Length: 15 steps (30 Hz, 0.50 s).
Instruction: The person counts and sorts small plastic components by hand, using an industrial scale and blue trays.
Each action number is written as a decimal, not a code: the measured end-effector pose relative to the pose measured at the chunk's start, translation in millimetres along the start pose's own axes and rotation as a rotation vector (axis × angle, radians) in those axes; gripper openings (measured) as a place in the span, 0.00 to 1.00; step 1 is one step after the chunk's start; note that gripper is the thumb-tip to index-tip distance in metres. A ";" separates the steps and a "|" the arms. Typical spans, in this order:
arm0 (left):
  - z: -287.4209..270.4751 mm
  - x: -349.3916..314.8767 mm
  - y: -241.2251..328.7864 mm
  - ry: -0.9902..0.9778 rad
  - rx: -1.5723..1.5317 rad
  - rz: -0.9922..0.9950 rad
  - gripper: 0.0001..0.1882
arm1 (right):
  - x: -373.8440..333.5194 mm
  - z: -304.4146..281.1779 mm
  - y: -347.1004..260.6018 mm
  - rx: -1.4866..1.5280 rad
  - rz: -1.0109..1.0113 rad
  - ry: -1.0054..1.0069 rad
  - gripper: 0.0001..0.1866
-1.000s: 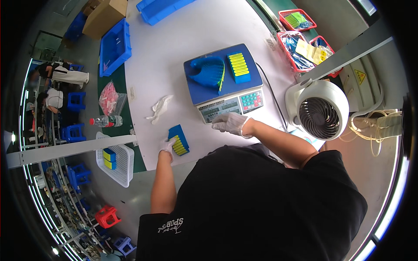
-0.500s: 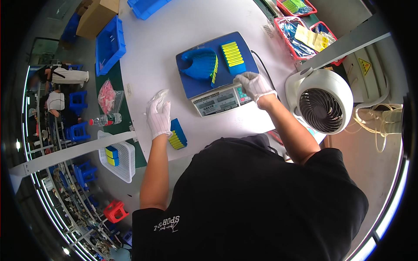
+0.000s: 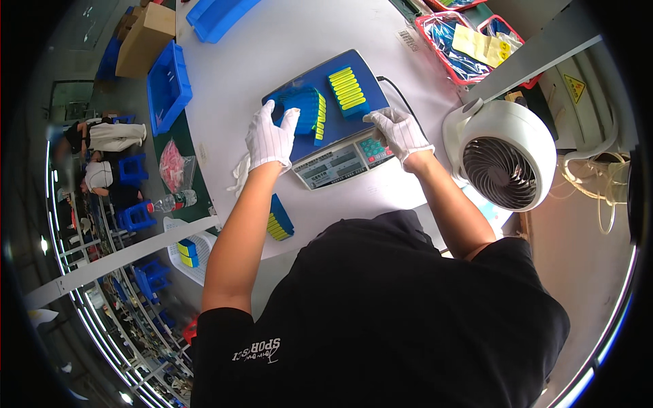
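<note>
On the blue platform of a weighing scale (image 3: pixel 350 129) lies a fanned stack of blue pieces with yellow ends (image 3: pixel 306 109). Beside it, on the right, sits a compact blue bundle with yellow strips (image 3: pixel 348 92). My left hand (image 3: pixel 271 139), in a white striped glove, reaches the fan's near left edge with thumb and fingers spread; whether it touches is unclear. My right hand (image 3: pixel 403 134), gloved alike, is at the scale's front right corner, fingers loosely bent and apart, near the keypad. Another blue-and-yellow bundle (image 3: pixel 279 219) lies on the table, right of my left forearm.
A white glove (image 3: pixel 241 175) lies below my left hand. The round white fan (image 3: pixel 507 156) stands at right, red baskets (image 3: pixel 435 51) of wrapped pieces behind it. Blue trays (image 3: pixel 170 88), a bottle (image 3: pixel 173 201) and a white basket (image 3: pixel 197 268) are at left. A metal bar (image 3: pixel 129 262) crosses there.
My left hand has moved right and away from me, from the bare table to the fanned stack, uncovering the loose glove. My right hand stays by the scale's corner. The view has shifted slightly.
</note>
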<state>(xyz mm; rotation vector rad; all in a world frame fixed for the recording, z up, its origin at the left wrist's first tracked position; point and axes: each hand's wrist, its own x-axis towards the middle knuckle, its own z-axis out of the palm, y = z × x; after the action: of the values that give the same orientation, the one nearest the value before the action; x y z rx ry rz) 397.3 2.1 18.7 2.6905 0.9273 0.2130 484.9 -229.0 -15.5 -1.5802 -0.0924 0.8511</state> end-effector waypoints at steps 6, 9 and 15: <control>-0.4 12.4 9.1 -0.077 0.143 0.035 0.36 | 4.1 -1.0 5.4 0.058 -0.060 -0.026 0.16; 8.8 14.0 14.2 -0.108 0.256 0.019 0.42 | 9.0 1.9 7.3 0.023 -0.040 -0.061 0.16; 10.6 21.7 43.6 -0.287 0.319 -0.154 0.54 | 1.6 -7.3 -0.3 -0.002 0.015 -0.061 0.16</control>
<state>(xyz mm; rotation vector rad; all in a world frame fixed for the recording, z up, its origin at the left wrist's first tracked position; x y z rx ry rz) 442.0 -19.6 23.4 2.8052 1.1494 -0.3751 490.3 -234.2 -16.3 -1.5587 -0.1256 0.9114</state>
